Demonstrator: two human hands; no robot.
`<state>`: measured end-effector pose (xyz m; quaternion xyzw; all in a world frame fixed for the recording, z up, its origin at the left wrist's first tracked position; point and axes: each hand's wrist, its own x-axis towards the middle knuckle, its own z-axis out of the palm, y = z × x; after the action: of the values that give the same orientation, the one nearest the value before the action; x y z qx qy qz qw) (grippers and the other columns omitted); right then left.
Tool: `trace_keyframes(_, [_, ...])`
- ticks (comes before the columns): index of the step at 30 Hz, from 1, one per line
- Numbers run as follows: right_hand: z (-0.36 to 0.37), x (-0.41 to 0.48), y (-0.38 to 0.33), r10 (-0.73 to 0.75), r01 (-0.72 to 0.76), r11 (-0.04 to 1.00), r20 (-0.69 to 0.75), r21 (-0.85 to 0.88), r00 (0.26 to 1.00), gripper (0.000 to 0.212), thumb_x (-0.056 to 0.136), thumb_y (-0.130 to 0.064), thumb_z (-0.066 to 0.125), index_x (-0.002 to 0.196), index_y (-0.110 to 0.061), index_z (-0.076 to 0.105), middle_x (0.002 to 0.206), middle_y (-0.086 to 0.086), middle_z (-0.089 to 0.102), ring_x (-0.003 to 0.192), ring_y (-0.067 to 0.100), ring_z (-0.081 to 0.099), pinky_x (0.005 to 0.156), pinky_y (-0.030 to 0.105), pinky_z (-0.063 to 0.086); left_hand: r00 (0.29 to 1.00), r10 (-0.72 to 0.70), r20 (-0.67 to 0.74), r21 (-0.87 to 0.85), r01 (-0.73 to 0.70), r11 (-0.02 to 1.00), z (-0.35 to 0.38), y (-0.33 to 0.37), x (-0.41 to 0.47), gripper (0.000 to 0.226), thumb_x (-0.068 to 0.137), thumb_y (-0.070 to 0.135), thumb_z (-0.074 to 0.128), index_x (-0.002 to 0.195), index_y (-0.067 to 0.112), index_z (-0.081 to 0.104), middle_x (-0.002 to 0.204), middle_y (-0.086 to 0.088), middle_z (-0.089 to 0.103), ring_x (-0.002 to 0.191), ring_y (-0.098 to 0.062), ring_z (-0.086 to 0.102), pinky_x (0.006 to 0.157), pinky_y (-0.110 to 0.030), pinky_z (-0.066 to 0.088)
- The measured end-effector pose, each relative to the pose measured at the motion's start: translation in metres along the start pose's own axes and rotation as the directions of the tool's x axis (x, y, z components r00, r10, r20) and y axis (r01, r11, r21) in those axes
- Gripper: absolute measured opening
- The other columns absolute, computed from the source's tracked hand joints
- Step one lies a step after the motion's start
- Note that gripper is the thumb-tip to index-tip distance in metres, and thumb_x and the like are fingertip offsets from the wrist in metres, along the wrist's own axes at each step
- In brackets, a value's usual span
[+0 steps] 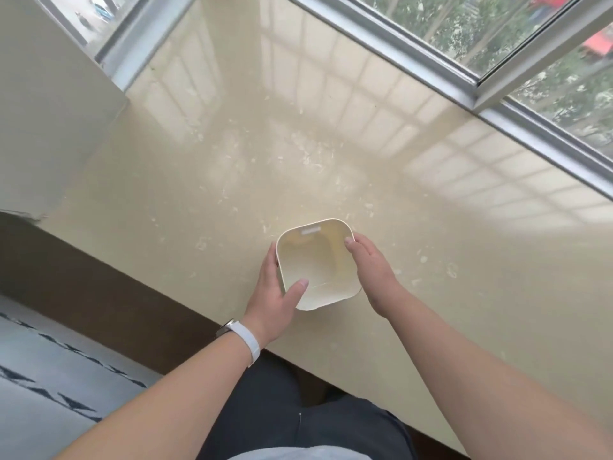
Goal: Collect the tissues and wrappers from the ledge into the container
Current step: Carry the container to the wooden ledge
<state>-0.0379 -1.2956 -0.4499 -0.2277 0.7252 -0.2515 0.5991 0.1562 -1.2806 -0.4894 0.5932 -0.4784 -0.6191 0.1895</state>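
Observation:
A cream square container [316,260] with rounded corners stands on the glossy beige ledge [232,180], near its front edge. Nothing shows inside it. My left hand [273,290] grips its near-left side, thumb hooked over the rim into the container. My right hand [371,270] holds the right side, thumb at the far-right corner of the rim. No tissues or wrappers are visible on the ledge, only pale flecks in its surface.
A window with a metal frame [431,58] runs along the back and right of the ledge. A wall [49,111] bounds the left end. The ledge's front edge [185,295] drops to a dark face below. A white watch is on my left wrist [243,340].

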Motion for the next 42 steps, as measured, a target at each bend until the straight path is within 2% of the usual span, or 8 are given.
trace_keyframes(8, [-0.009,-0.045,-0.027,-0.077,0.077,0.994,-0.007,0.073,0.997,0.026,0.099,-0.032,0.049,0.121,-0.042,0.06,0.113,-0.014,0.069,0.104,0.009,0.066,0.084,0.031,0.052,0.994,0.111,0.019,0.024,-0.112,0.993,-0.012,0.049,-0.008,0.073,0.083,0.043,0.057,0.147,0.036,0.022,0.148,0.007,0.038,0.138,-0.017,0.034,0.11,-0.05,0.032])
trace_keyframes(13, [-0.023,-0.099,-0.054,-0.214,0.216,0.966,-0.029,0.14,0.976,0.033,0.1,-0.022,0.05,0.124,-0.045,0.054,0.116,-0.017,0.065,0.094,-0.002,0.066,0.071,0.015,0.05,0.981,0.194,-0.007,-0.146,-0.193,0.97,-0.02,0.121,-0.036,0.057,0.083,0.038,0.052,0.139,0.038,0.041,0.134,0.006,0.053,0.123,-0.014,0.051,0.101,-0.048,0.045])
trace_keyframes(17, [-0.037,-0.141,-0.073,-0.33,0.351,0.913,-0.128,0.209,0.935,0.044,0.085,-0.035,0.055,0.127,-0.044,0.05,0.125,-0.01,0.061,0.104,0.005,0.062,0.083,0.027,0.049,0.946,0.324,0.003,-0.196,-0.317,0.928,-0.022,0.176,-0.055,0.057,0.081,0.039,0.052,0.137,0.032,0.046,0.136,0.0,0.053,0.127,-0.021,0.048,0.099,-0.052,0.045])
trace_keyframes(24, [-0.066,-0.207,-0.095,-0.484,0.592,0.744,-0.36,0.311,0.798,0.051,0.082,-0.03,0.057,0.132,-0.027,0.047,0.127,-0.006,0.058,0.115,0.011,0.059,0.093,0.034,0.051,0.833,0.546,0.085,-0.297,-0.502,0.812,0.01,0.242,-0.096,0.041,0.085,0.017,0.049,0.123,0.032,0.055,0.118,0.014,0.064,0.105,-0.007,0.061,0.077,-0.019,0.049])
trace_keyframes(28, [-0.09,-0.24,-0.087,-0.533,0.669,0.696,-0.437,0.26,0.724,0.045,0.082,-0.026,0.057,0.126,-0.031,0.051,0.119,-0.009,0.063,0.112,0.012,0.06,0.092,0.036,0.05,0.78,0.614,0.125,-0.293,-0.562,0.774,0.032,0.26,-0.116,0.056,0.078,0.032,0.058,0.132,0.024,0.048,0.126,0.007,0.06,0.116,-0.013,0.056,0.084,-0.024,0.049])
trace_keyframes(33, [-0.126,-0.29,-0.055,-0.646,0.742,0.661,-0.417,0.114,0.64,0.059,0.084,-0.024,0.057,0.14,-0.036,0.042,0.132,-0.01,0.058,0.124,0.013,0.054,0.098,0.035,0.05,0.734,0.655,0.177,-0.275,-0.602,0.749,0.067,0.269,-0.153,0.062,0.076,0.038,0.059,0.135,0.022,0.046,0.119,0.009,0.064,0.116,-0.016,0.057,0.085,-0.027,0.049])
trace_keyframes(37, [-0.153,-0.323,-0.023,-0.673,0.761,0.649,-0.468,-0.003,0.573,0.069,0.08,-0.038,0.058,0.145,-0.04,0.035,0.143,-0.003,0.048,0.131,0.017,0.047,0.105,0.048,0.043,0.694,0.681,0.233,-0.27,-0.626,0.731,0.101,0.269,-0.191,0.06,0.077,0.034,0.058,0.135,0.021,0.047,0.12,0.005,0.064,0.117,-0.022,0.057,0.084,-0.03,0.05])
trace_keyframes(42, [-0.184,-0.373,0.022,-0.642,0.821,0.571,-0.617,0.011,0.455,0.067,0.078,-0.035,0.057,0.143,-0.031,0.039,0.139,0.0,0.051,0.129,0.016,0.049,0.103,0.039,0.044,0.55,0.736,0.394,-0.2,-0.73,0.653,0.154,0.269,-0.246,0.072,0.08,0.034,0.059,0.146,0.021,0.034,0.133,0.003,0.057,0.12,-0.019,0.055,0.088,-0.025,0.048])
